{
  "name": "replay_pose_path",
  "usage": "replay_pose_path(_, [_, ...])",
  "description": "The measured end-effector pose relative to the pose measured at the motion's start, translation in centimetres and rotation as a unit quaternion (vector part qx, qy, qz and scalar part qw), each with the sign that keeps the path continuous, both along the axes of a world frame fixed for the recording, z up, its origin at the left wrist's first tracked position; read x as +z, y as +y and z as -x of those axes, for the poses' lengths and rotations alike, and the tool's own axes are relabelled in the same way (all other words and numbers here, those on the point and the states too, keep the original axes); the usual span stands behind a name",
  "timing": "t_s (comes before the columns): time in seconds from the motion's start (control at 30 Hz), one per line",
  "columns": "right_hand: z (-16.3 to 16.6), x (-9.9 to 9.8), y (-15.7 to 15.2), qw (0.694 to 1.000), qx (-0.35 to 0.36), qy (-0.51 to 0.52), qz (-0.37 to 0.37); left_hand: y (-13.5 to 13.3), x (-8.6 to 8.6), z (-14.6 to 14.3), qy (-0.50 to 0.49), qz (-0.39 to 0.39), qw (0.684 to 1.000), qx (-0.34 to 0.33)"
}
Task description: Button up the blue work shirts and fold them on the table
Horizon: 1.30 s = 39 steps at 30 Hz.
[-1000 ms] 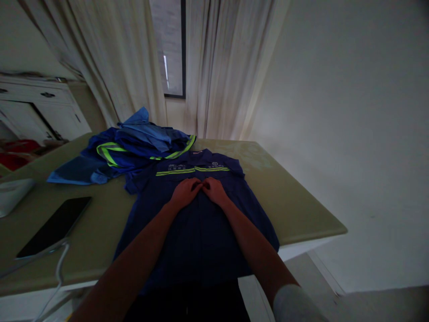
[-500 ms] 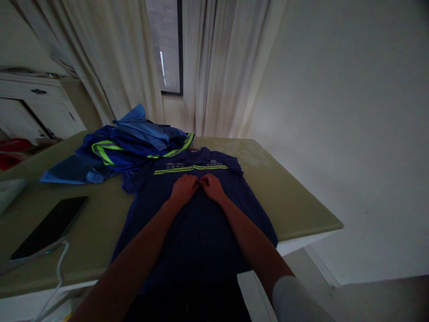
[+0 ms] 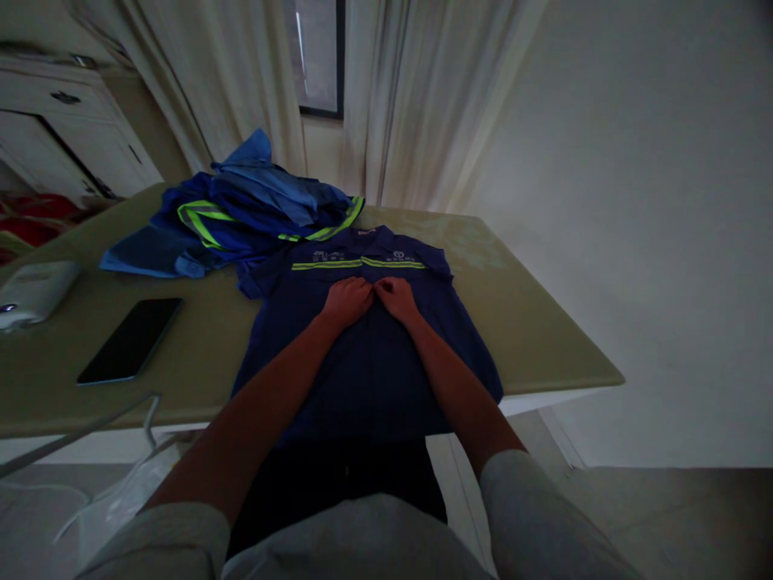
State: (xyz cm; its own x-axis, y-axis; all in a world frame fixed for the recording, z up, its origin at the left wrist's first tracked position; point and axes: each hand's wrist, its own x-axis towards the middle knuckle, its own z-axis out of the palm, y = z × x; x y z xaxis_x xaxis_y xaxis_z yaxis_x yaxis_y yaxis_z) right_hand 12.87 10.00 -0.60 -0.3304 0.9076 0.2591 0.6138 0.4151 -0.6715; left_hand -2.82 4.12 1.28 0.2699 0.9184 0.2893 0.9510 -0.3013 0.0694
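A dark blue work shirt lies front up on the table, its collar toward the far side. Yellow-green reflective strips and white printing cross its chest, and its hem hangs over the near edge. My left hand and my right hand meet at the front placket, just below the strips. Both have their fingers curled and pinched on the shirt's front opening. The fingertips are partly hidden, and any button between them is too small to make out.
A heap of blue garments with reflective strips lies at the back left, touching the shirt. A black phone and a white device rest on the table to the left. A cable hangs by the near edge. Curtains and a wall stand beyond.
The head camera has tilted down, so the scene sits higher and more of my grey clothing shows. Both hands stay pinched at nearly the same place on the placket.
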Motion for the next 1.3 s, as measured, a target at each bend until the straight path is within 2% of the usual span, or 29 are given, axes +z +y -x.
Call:
replay_pose_path(0.13, [0.0,0.0,-0.1,1.0,0.017,0.006,-0.016,0.4,-0.2,0.1,-0.059,0.03,0.997,0.028])
replay_pose_path(0.27, [-0.4,1.1,-1.1,0.999,0.016,0.017,-0.031,0.6,-0.2,0.7,-0.107,0.061,0.992,0.038])
replay_pose_path(0.43, [-1.4,2.7,-5.6,0.984,0.051,-0.164,0.038,0.8,-0.3,1.2,-0.165,0.069,0.984,0.02])
replay_pose_path(0.57, [-1.7,2.4,-8.8,0.975,-0.016,-0.216,0.049,0.8,-0.6,1.3,-0.152,0.063,0.986,0.013])
replay_pose_path(0.7, [-1.8,2.0,-8.9,0.979,-0.044,-0.195,0.037,0.7,-0.5,2.2,-0.147,0.09,0.984,-0.038])
replay_pose_path(0.83, [-2.3,2.3,-8.6,0.984,-0.022,-0.171,0.044,-0.1,0.4,3.4,-0.171,0.211,0.955,-0.123])
replay_pose_path(0.9, [-2.6,2.3,-8.8,0.984,-0.01,-0.173,0.041,-1.1,0.7,3.4,-0.154,0.244,0.946,-0.146])
replay_pose_path(1.0, [-2.6,2.0,-8.9,0.982,0.005,-0.187,0.03,-2.8,0.6,2.5,-0.107,0.206,0.965,-0.12])
replay_pose_path(1.1, [-2.2,1.9,-8.1,0.979,0.021,-0.199,0.025,-3.2,-0.2,1.3,-0.084,0.141,0.984,-0.075])
replay_pose_path(1.2, [-1.8,2.5,-6.2,0.976,0.043,-0.212,0.023,-1.8,-0.7,0.6,-0.059,0.098,0.992,-0.046])
replay_pose_path(1.3, [-1.5,3.0,-4.3,0.975,0.048,-0.212,0.038,0.0,-0.7,0.1,-0.052,0.087,0.995,-0.004])
